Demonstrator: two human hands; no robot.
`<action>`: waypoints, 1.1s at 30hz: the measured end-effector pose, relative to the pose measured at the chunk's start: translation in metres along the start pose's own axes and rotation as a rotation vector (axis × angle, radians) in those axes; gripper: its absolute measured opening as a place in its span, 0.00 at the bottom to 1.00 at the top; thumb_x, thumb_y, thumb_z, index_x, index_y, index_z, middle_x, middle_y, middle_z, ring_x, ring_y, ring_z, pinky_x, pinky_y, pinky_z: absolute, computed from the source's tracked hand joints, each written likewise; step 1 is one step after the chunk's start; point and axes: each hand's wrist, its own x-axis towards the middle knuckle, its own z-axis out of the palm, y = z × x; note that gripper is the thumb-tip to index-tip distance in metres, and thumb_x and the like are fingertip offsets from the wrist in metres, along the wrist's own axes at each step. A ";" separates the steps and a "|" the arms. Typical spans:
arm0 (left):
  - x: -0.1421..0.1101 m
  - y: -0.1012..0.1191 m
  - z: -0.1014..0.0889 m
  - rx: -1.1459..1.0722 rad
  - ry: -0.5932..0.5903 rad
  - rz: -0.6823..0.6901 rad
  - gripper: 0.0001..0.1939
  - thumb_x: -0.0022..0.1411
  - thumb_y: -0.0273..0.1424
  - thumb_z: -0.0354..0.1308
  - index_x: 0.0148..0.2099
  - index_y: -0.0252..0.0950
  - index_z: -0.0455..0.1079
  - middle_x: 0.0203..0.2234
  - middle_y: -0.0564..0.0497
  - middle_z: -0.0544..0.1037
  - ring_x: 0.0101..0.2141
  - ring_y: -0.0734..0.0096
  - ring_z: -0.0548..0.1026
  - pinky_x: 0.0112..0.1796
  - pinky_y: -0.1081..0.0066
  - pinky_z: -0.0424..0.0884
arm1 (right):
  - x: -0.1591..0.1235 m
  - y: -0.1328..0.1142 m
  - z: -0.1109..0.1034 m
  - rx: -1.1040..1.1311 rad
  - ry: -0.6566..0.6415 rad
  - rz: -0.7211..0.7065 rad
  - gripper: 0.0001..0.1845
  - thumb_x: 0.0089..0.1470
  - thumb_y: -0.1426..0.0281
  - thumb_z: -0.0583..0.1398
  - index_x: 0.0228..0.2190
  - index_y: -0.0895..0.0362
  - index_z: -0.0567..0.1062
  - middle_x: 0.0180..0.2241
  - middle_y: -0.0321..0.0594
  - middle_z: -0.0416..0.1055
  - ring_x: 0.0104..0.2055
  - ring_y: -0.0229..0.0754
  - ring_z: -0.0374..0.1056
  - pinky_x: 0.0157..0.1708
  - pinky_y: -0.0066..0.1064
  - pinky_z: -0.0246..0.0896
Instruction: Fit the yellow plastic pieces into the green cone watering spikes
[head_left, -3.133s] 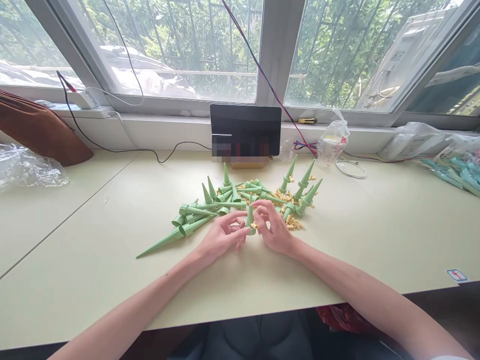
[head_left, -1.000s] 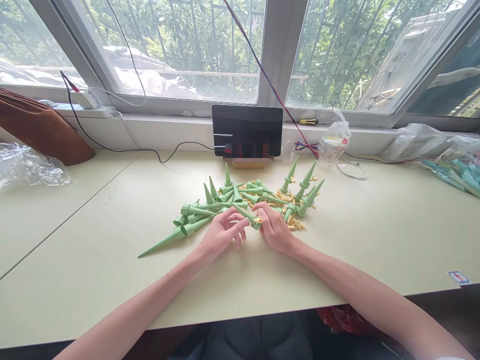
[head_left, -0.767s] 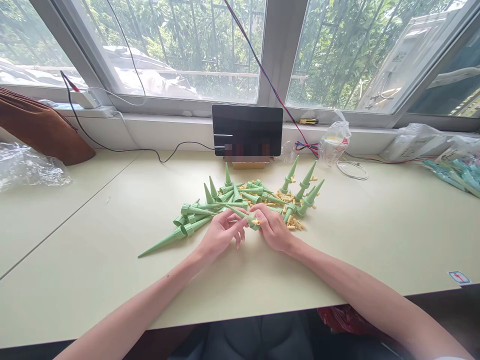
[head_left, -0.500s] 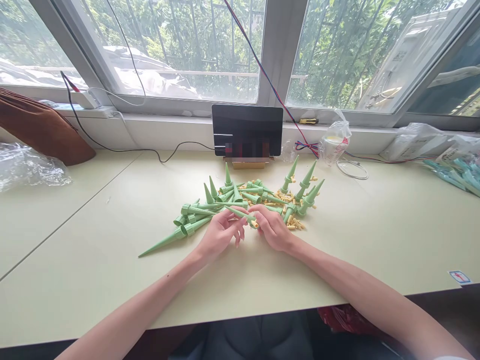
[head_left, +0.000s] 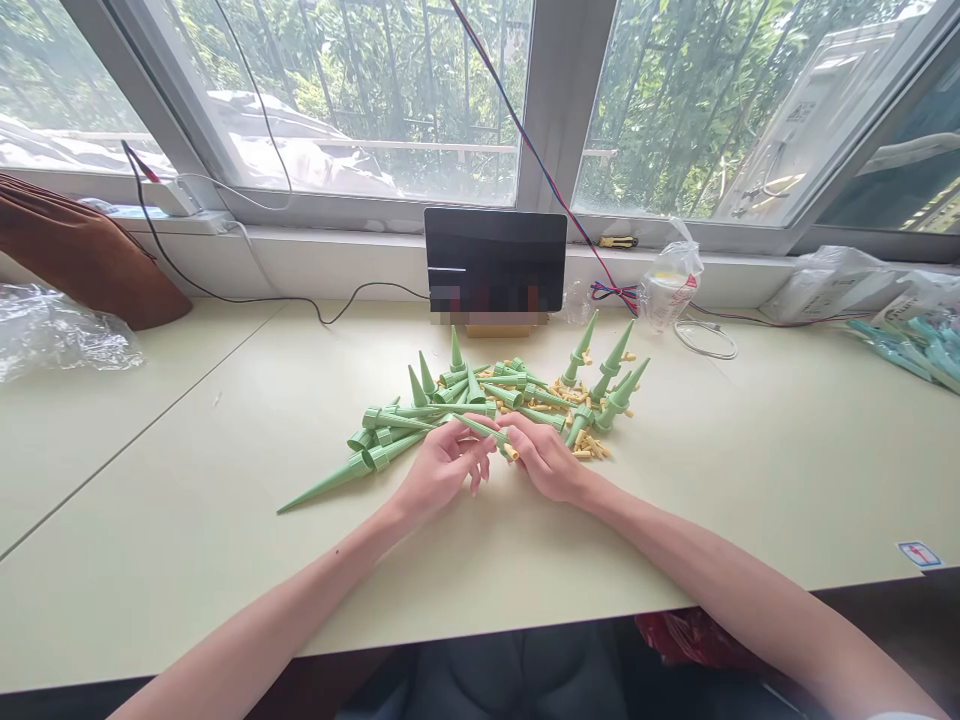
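A green plastic plant watering spike (head_left: 480,428) is held between my two hands, its tip pointing up and left. A small yellow peg-like piece (head_left: 511,452) sticks out near its wide end. My left hand (head_left: 448,462) is closed around the tapered part. My right hand (head_left: 546,458) grips the wide end, which its fingers partly hide. Just beyond my hands lies a pile of green spikes (head_left: 409,422), some standing on end. Loose yellow pieces (head_left: 592,448) lie among them on the right, where several upright spikes (head_left: 618,398) have yellow pieces attached.
A dark tablet (head_left: 495,262) leans on a small stand behind the pile. Cables (head_left: 322,318) run along the back of the table (head_left: 225,560). A bagged cup (head_left: 669,295) stands back right. Plastic wrap (head_left: 60,335) and a brown bag (head_left: 90,250) lie left; blue-green pieces (head_left: 919,350) lie far right.
The held spike and its yellow piece have shifted very slightly, and my right fingers have moved a little on it. The pile looks the same.
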 end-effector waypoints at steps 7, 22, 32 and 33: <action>-0.002 0.002 0.000 0.031 0.000 -0.002 0.16 0.62 0.38 0.62 0.48 0.35 0.72 0.20 0.55 0.72 0.20 0.75 0.70 0.21 0.72 0.70 | -0.002 -0.004 0.000 -0.014 0.048 0.017 0.18 0.69 0.64 0.42 0.44 0.55 0.69 0.21 0.30 0.60 0.23 0.37 0.61 0.30 0.29 0.57; -0.003 0.001 -0.003 -0.029 -0.045 -0.001 0.22 0.66 0.45 0.56 0.51 0.32 0.75 0.26 0.47 0.75 0.22 0.72 0.71 0.22 0.71 0.69 | -0.004 -0.005 0.000 -0.002 0.159 0.036 0.17 0.67 0.64 0.44 0.43 0.56 0.70 0.19 0.29 0.57 0.21 0.36 0.56 0.26 0.28 0.52; 0.005 -0.002 -0.014 -0.434 -0.132 -0.175 0.37 0.67 0.55 0.40 0.44 0.28 0.78 0.32 0.37 0.79 0.25 0.65 0.72 0.21 0.68 0.68 | -0.003 -0.006 0.000 0.006 0.195 -0.012 0.15 0.66 0.65 0.46 0.41 0.57 0.69 0.19 0.28 0.57 0.20 0.35 0.54 0.24 0.27 0.50; 0.006 -0.001 -0.014 -0.452 -0.129 -0.202 0.35 0.68 0.53 0.41 0.44 0.28 0.78 0.31 0.37 0.79 0.24 0.65 0.72 0.21 0.68 0.68 | -0.003 -0.006 0.000 0.006 0.195 -0.012 0.14 0.66 0.65 0.47 0.41 0.57 0.69 0.19 0.28 0.56 0.20 0.35 0.54 0.24 0.27 0.50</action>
